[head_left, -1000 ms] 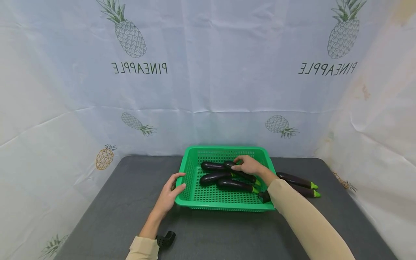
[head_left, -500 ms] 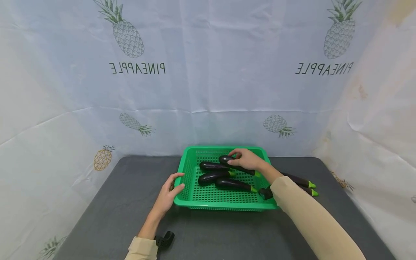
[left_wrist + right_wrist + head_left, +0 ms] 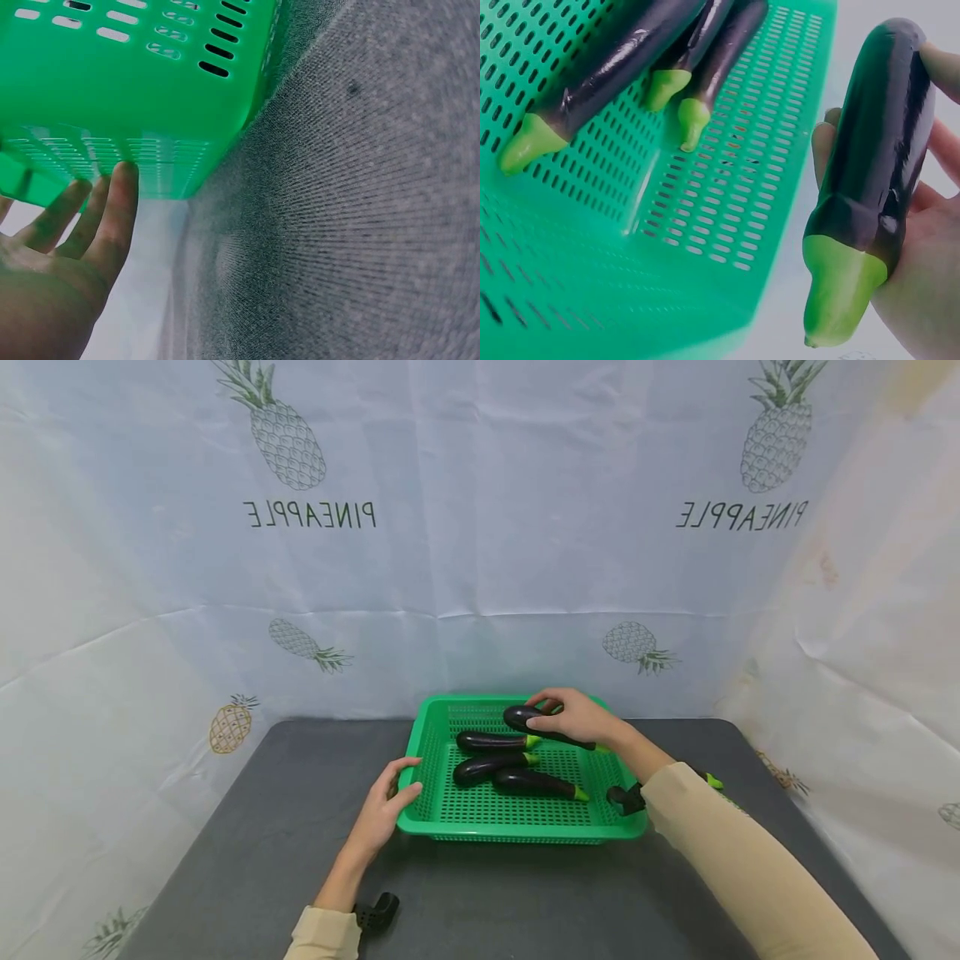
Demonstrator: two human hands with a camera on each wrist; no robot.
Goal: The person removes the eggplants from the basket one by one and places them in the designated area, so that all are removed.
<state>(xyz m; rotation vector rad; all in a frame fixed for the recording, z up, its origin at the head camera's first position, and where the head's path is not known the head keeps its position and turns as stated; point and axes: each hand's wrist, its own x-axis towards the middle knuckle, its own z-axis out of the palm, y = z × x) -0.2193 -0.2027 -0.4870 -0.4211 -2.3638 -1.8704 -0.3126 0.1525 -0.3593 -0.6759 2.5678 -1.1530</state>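
My right hand (image 3: 579, 720) grips a dark purple eggplant (image 3: 519, 718) above the back of the green basket (image 3: 517, 834). In the right wrist view, the held eggplant (image 3: 877, 142) has its green stem end toward the camera, with thumb and fingers around its body. Three more eggplants lie in the basket: a back one (image 3: 491, 742), a middle one (image 3: 487, 768) and a front one (image 3: 536, 782). My left hand (image 3: 380, 810) is at the basket's left side. Its fairly straight fingers (image 3: 116, 217) touch the outer wall in the left wrist view; its thumb is hidden there.
The basket stands on a dark grey table (image 3: 480, 893), close to a pale curtain (image 3: 480, 527) printed with pineapples. To the basket's right, a green stem (image 3: 714, 781) shows beside the right sleeve (image 3: 720, 843), which covers most of what lies there.
My right hand has lifted the eggplant from among the others, up and toward the back of the basket. The left hand stays at the basket's left side.
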